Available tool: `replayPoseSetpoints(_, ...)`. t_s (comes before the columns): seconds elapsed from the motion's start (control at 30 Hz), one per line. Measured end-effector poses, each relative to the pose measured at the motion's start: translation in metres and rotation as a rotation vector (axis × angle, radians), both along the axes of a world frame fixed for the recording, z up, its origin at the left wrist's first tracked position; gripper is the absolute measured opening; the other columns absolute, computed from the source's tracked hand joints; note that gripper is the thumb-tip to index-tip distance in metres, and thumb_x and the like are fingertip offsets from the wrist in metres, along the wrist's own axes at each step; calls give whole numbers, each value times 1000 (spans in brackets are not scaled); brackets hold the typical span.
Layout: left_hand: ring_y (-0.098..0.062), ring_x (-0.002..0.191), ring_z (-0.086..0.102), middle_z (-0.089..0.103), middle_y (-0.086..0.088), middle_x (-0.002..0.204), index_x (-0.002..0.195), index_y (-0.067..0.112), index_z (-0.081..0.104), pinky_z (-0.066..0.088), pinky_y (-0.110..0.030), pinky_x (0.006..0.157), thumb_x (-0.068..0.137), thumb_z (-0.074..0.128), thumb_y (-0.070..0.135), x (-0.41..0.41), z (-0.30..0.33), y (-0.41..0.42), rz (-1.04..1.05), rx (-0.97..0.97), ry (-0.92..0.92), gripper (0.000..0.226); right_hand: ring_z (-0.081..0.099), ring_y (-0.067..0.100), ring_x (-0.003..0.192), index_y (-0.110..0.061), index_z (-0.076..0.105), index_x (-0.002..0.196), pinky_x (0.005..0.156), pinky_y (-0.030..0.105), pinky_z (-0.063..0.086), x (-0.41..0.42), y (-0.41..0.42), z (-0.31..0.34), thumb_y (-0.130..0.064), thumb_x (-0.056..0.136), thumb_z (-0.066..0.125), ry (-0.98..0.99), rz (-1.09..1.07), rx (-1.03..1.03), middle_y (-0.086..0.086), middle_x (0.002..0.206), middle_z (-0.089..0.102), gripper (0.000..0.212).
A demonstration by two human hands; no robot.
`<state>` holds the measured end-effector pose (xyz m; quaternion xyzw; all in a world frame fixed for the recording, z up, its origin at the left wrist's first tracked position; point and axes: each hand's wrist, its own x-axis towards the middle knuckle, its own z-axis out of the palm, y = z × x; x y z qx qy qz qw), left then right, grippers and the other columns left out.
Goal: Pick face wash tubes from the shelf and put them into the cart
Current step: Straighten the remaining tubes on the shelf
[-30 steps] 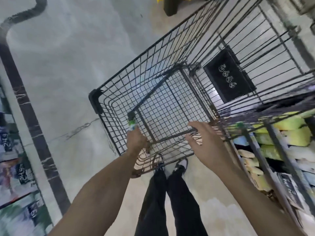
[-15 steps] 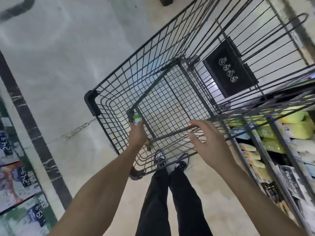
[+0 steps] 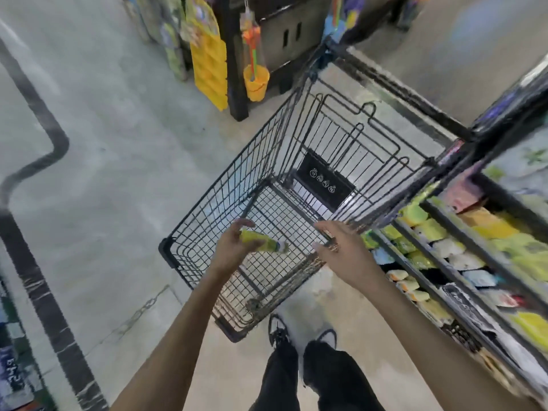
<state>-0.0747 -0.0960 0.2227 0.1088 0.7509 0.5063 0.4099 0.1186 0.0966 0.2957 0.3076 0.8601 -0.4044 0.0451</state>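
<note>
Grey shop floor (image 3: 112,149) fills the head view, with a dark inlaid stripe (image 3: 44,295) running from nine o'clock down to seven. At twelve o'clock hang yellow toys and a small yellow bucket (image 3: 255,81) on a dark rack. From two o'clock down to five runs the shelf (image 3: 462,256), stacked with yellow, green and white packets; they are too blurred for me to tell which are tubes.

At the centre stands the black wire cart (image 3: 237,185), its basket showing nothing inside, a black placard (image 3: 324,185) on its far end panel. My left hand (image 3: 234,250) sits above the near end of the basket, fingers curled round a yellow-green face wash tube (image 3: 262,244) that lies roughly level, its pale cap pointing toward three o'clock. My right hand (image 3: 341,250) is at the cart's near right corner; its fingers look loosely spread over the top wire, though blur keeps me from saying whether they actually rest on it.

I judge the tube is about to be let go into the basket. The risk I see is in the mesh: the floor grid is open, and a slim tube dropped end-on could poke through or wedge in a gap. Released too near the rim, it could glance off the wire and fall to the floor by my shoes (image 3: 299,336). A nudge from my right hand could also roll the cart away mid-drop.
</note>
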Motion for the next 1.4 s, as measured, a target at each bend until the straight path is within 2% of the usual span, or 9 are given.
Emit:
replayPoseSetpoints(0.1,-32,95,74,76,-9,104,110,16,67,62,-45,87,86,82,20,7,68,25,-151,75,61,29,47,10,134,-45,50,141,110,40,44,14,5,34,-48,97,65,18,25,-8,-11,149,51,46)
replayPoseSetpoints(0.23,-19,79,70,77,-8,92,103,7,72,56,-25,71,89,80,19,34,153,64,-345,175,150,20,55,4,126,-41,50,147,104,34,49,35,14,80,-50,89,75,68,-18,-37,-16,138,57,63)
replayPoseSetpoints(0.43,-17,69,67,74,-9,79,94,7,74,56,-29,65,88,81,15,107,226,120,-515,321,236,12,68,4,84,-38,69,115,75,32,54,99,25,131,-55,76,83,248,-174,-89,-10,94,75,45)
replayPoseSetpoints(0.6,-31,99,74,75,-17,112,122,9,67,62,-47,86,89,80,12,181,258,151,-587,421,174,35,75,10,93,-25,74,110,91,41,60,186,32,158,-22,80,89,394,-432,-124,-8,100,80,34)
replayPoseSetpoints(0.67,-28,104,73,72,-20,115,125,8,66,62,-46,88,90,78,12,211,266,160,-603,426,211,37,73,0,88,-22,74,109,86,25,59,226,30,170,-15,81,88,448,-549,-145,-9,96,79,31)
replayPoseSetpoints(0.73,-18,101,73,74,-11,110,122,16,68,62,-38,89,91,78,19,240,269,168,-654,411,306,33,67,-12,85,-24,74,109,77,11,50,268,27,181,-17,84,86,508,-649,-131,-15,99,76,29)
replayPoseSetpoints(0.93,-1,103,66,72,10,106,118,31,66,54,-27,93,92,73,41,330,277,196,-816,375,621,28,64,3,107,-45,65,102,92,30,50,391,18,214,-31,91,80,646,-900,-53,-20,110,70,24)
replayPoseSetpoints(1.17,-11,117,62,64,8,123,135,24,62,51,-39,105,96,69,40,416,287,227,-965,366,740,43,53,-9,88,-47,51,89,78,17,45,490,3,242,-26,94,75,796,-1007,11,-29,95,54,32)
replayPoseSetpoints(1.4,-10,128,57,60,5,136,142,23,56,47,-30,105,99,62,46,481,300,267,-1068,441,932,49,65,-13,91,-37,67,99,64,7,47,559,14,243,-26,92,77,805,-1162,54,-23,97,71,16)
